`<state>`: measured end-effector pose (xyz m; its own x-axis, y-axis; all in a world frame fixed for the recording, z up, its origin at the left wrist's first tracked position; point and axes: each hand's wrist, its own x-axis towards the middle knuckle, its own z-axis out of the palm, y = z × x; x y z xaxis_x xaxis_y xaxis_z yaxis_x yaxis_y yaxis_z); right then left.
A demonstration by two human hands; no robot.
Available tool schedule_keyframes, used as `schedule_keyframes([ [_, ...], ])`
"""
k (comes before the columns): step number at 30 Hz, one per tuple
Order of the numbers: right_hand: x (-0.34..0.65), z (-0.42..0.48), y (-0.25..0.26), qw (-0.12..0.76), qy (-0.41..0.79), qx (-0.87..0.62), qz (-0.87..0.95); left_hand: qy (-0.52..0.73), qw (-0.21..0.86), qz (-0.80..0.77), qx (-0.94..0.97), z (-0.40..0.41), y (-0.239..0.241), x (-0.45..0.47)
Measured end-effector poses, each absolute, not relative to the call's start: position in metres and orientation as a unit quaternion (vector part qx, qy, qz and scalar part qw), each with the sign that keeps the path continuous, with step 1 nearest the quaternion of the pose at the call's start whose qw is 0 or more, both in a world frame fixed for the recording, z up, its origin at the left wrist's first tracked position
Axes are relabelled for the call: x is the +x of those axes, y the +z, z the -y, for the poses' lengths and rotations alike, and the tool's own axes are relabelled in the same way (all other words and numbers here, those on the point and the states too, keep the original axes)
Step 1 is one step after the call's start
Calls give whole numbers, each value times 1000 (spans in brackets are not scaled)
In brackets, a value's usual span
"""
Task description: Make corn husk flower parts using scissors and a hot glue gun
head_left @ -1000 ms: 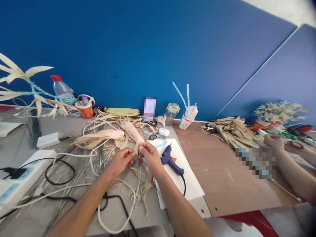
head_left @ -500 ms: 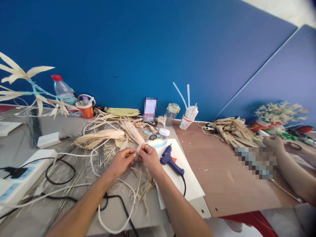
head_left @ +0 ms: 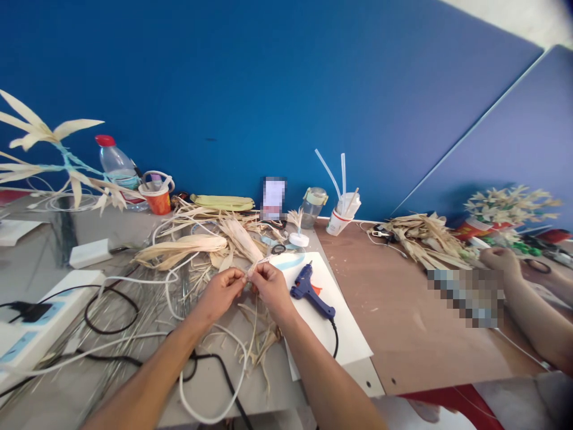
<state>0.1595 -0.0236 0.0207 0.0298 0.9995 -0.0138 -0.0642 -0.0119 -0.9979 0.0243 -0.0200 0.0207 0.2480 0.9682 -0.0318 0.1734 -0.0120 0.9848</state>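
My left hand (head_left: pixel 225 291) and my right hand (head_left: pixel 271 286) meet above the pile of dried corn husks (head_left: pixel 183 249). Thumb and fingers of each are pinched together on a thin pale strip of corn husk, mostly hidden by the fingertips. A narrow tail of it seems to hang below them. Just right of my right hand, a blue hot glue gun (head_left: pixel 313 292) lies on white paper (head_left: pixel 342 328), its black cord running toward me. Behind my fingers lies a larger bundle of husk (head_left: pixel 242 237).
On the left are a power strip (head_left: pixel 58 304), looped cables and a husk flower branch (head_left: pixel 67 158). A phone (head_left: pixel 274 198), a jar (head_left: pixel 313 209) and a cup with tubes (head_left: pixel 339 221) stand along the blue partition. At right, another person's hands (head_left: pixel 504 266) work beside more husks (head_left: pixel 430 236).
The whole view has shifted very slightly. Both my hands keep the same pinch in nearly the same place.
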Motion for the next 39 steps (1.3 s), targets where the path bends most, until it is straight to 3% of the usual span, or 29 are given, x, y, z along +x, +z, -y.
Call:
schedule_keyframes([
  [19,161,22,17,516,560,-458,459,378,524,-481,593,21,26,25],
  [29,168,16,18,587,575,-429,376,361,631,-427,537,27,33,23],
  [39,166,19,22,565,605,-420,372,375,642,-424,517,25,29,25],
])
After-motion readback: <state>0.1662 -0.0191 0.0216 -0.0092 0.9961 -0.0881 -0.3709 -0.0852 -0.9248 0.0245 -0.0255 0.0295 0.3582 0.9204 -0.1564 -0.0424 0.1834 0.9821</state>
